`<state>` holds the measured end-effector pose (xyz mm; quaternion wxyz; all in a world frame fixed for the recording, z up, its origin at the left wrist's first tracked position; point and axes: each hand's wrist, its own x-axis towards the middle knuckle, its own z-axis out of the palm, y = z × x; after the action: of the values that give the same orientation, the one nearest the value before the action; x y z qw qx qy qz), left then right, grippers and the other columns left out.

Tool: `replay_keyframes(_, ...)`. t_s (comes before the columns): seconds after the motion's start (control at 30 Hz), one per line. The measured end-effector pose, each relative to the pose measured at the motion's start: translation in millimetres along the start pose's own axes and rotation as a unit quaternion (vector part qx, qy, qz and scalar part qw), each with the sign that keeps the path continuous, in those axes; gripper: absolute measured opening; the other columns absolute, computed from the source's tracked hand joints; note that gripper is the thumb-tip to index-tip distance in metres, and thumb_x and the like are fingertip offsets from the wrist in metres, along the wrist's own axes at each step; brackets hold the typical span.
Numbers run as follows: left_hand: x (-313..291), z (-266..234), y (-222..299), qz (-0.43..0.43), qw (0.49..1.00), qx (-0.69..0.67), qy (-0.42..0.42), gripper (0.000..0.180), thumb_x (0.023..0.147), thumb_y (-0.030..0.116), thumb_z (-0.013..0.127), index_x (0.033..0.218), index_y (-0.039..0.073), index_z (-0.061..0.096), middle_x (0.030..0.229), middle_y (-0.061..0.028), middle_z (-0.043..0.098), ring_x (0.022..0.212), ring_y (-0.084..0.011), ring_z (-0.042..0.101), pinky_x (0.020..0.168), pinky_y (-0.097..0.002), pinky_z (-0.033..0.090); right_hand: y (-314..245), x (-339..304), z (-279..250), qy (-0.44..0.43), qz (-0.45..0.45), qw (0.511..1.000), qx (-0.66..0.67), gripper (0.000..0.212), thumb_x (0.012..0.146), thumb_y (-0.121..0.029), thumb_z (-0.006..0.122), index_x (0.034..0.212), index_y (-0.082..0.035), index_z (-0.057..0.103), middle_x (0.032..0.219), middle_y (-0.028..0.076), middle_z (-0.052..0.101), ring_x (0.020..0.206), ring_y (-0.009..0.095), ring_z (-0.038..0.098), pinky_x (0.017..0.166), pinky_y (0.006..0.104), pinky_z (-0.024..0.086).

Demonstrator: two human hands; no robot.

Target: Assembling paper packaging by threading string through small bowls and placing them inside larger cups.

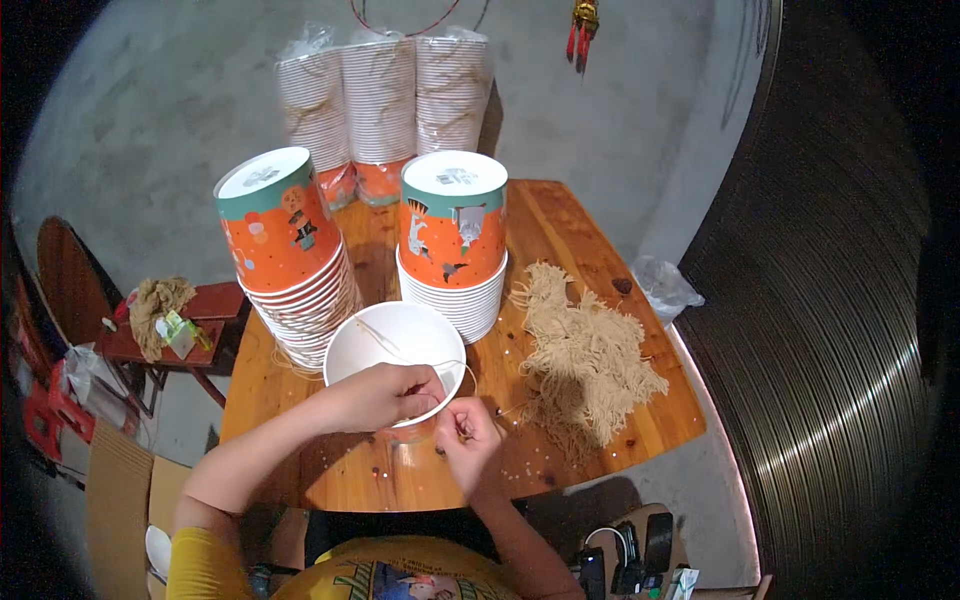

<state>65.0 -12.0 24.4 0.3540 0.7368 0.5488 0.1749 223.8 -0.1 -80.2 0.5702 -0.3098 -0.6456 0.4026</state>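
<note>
Gripping a tub [428,338] by its rim with the left hand [392,396], in front of tub stacks [453,247]; pinching the right hand [469,432] closed beside it. Cannot tell whether on the cord [475,378].

Left hand [388,398] and right hand [469,437] sit close together, both curled, the left forearm [262,443] slanting inward.

Upper body: yellow tee [320,575], short left sleeve [205,568], multicolour cartoon graphic [412,584] across the front with small dark lettering above it. Left hand [392,396] and right hand [470,438] bare, forearms too. Black cloth [350,527] beyond the belly, probably trousers; too dim to confirm.
</note>
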Motion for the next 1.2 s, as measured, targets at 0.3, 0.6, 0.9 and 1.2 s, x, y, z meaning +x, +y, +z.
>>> replay_keyframes(0.3, 1, 0, -2, -0.037, 0.999, 0.018, 0.034, 0.016, 0.096, 0.02, 0.051, 0.097, 0.004, 0.052, 0.085, -0.0108, 0.059, 0.081, -0.021, 0.057, 0.074, -0.0336, 0.045, -1, 9, -13, -0.046, 0.077, 0.994, 0.059, 0.004, 0.087, -0.002, 0.06, 0.085, -0.003, 0.056, 0.066, -0.004, 0.049, 0.058, 0.001, 0.046, 0.049, 0.0185, 0.037)
replay_keyframes(0.6, 6, 2, -3, 0.106, 0.987, -0.02, 0.119, 0.014, 0.093, 0.014, 0.053, 0.101, 0.004, 0.05, 0.093, -0.0095, 0.054, 0.087, -0.0222, 0.055, 0.078, -0.0315, 0.044, -24, 40, -22, -0.095, -0.049, 0.994, -0.03, 0.006, 0.083, -0.003, 0.064, 0.088, -0.005, 0.061, 0.066, -0.006, 0.044, 0.058, 0.002, 0.04, 0.051, 0.0205, 0.031)
replay_keyframes(0.9, 14, 16, -11, 0.002, 0.933, -0.359, 0.031, 0.032, 0.086, 0.004, 0.061, 0.115, 0.001, 0.049, 0.091, -0.0002, 0.056, 0.083, -0.0059, 0.051, 0.074, -0.0185, 0.042, -11, 39, -12, -0.068, 0.124, 0.98, 0.14, 0.003, 0.088, -0.006, 0.06, 0.087, -0.004, 0.059, 0.071, -0.006, 0.048, 0.063, 0.003, 0.043, 0.055, 0.0196, 0.034)
replay_keyframes(1.2, 19, 12, -10, -0.047, 0.912, -0.406, 0.036, 0.013, 0.085, 0.008, 0.06, 0.097, 0.004, 0.057, 0.082, 0.0007, 0.058, 0.076, -0.006, 0.053, 0.066, -0.0187, 0.042, -33, 63, -62, -0.24, 0.157, 0.957, -0.041, 0.016, 0.088, -0.015, 0.061, 0.099, -0.003, 0.058, 0.088, 0.01, 0.06, 0.081, 0.017, 0.057, 0.074, 0.032, 0.047)
